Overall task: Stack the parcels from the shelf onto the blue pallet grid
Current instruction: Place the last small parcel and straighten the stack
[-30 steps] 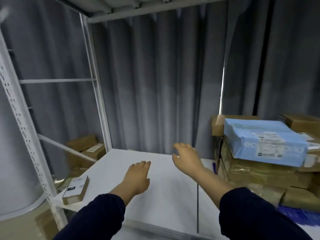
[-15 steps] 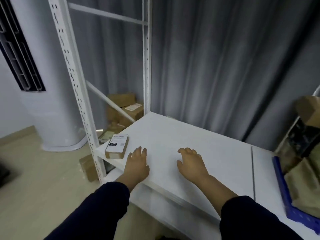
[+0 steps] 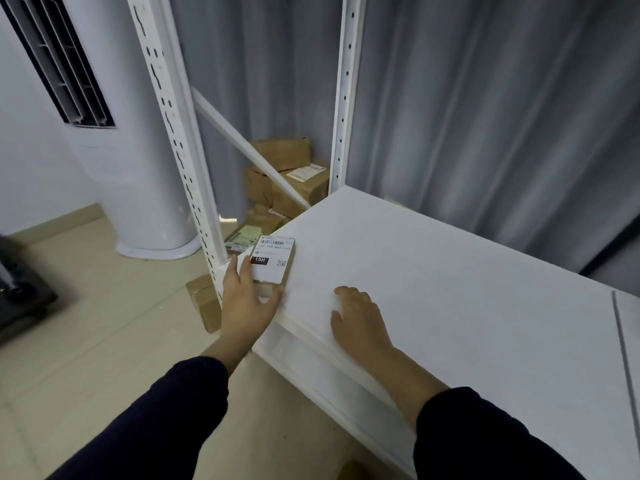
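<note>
While open left hand (image 3: 245, 301) touches parcel (image 3: 278, 257), open right hand (image 3: 360, 322) touches shelf (image 3: 457, 278); grey curtain (image 3: 485, 116).

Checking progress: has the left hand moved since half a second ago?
Yes. The left hand went leftward along the shelf toward the front upright, onto the labelled parcel.

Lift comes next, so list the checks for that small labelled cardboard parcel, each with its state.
1. Left hand touches the small brown cardboard parcel with white label: ok.
2. Fingers closed round it: not ok, they lie straight.
3. Right hand free: ok, resting flat on the white shelf board.
4. Parcel clear of the white perforated upright: cannot tell.
5. Blue pallet grid in sight: not ok, out of view.
</note>
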